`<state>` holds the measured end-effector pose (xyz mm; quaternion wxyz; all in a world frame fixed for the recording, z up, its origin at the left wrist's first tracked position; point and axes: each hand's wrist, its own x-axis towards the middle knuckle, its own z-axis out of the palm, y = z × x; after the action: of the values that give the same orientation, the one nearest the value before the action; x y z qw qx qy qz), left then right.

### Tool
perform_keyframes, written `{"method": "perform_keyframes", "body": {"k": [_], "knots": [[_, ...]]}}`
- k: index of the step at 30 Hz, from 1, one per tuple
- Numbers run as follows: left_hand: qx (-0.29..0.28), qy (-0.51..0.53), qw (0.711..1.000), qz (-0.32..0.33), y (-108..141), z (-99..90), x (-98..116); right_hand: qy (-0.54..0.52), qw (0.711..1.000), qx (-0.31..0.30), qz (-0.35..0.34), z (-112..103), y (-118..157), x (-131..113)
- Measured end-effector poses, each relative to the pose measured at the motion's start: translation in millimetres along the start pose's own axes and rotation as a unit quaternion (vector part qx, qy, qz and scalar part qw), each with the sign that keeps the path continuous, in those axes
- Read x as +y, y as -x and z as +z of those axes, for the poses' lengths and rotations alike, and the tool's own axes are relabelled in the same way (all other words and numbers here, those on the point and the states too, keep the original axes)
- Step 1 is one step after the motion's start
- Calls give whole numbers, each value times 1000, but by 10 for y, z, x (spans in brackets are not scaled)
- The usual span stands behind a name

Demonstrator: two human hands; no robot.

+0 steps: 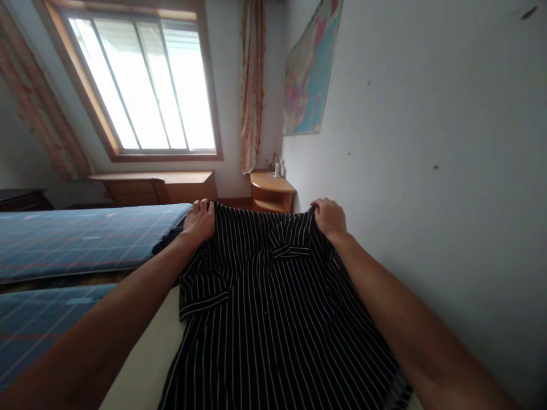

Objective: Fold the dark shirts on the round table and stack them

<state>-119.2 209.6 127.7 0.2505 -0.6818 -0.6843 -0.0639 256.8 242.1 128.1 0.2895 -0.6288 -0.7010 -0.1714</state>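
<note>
A black shirt with thin white stripes (265,296) is stretched out in front of me, its near part running out of the bottom of the view. My left hand (200,219) grips its far left corner, fingers closed over the cloth. At the far right corner, my right hand (329,217) is closed on the fabric in the same way. Between the hands the far edge runs nearly straight. A short sleeve with a cuff lies folded on the left side, and a small button shows near the middle. Under the shirt is a pale surface (149,353).
Blue plaid padded surfaces (94,236) lie to the left. A white wall (427,182) with a map (311,77) stands close on the right. Beyond are a wooden corner shelf (273,182) with small bottles, a desk (188,177), curtains (252,85) and a bright window (145,85).
</note>
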Motion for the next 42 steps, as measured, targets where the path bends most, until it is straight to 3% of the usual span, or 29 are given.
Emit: {"method": "perform_keyframes", "body": {"k": [5,10,13,16,20,24,29,35,39,42], "knots": [[-48,40,997,46,257,130,429,40,996,-65,-35,212,234,-67],[-118,132,978,106,818,239,995,-6,984,-98,-148,340,670,-292],[-154,196,961,117,1178,351,1163,-51,968,-138,-204,367,1015,-433],[-168,220,952,129,1491,444,1172,-93,945,-222,-221,372,1402,-522],[-174,245,939,164,1809,411,1058,-115,924,-318,-177,275,1843,-580],[-211,254,920,213,1991,195,943,-97,918,-351,-157,20,2112,-651],[-259,252,898,252,2019,29,823,-73,914,-367,-156,-278,2324,-779],[-214,214,944,129,2003,51,820,-48,932,-314,-176,-367,2257,-846],[-185,184,955,137,1984,-74,894,-59,939,-295,-169,-329,2041,-852],[-165,189,959,131,1873,-145,989,-63,935,-314,-156,-262,1865,-867]]}}
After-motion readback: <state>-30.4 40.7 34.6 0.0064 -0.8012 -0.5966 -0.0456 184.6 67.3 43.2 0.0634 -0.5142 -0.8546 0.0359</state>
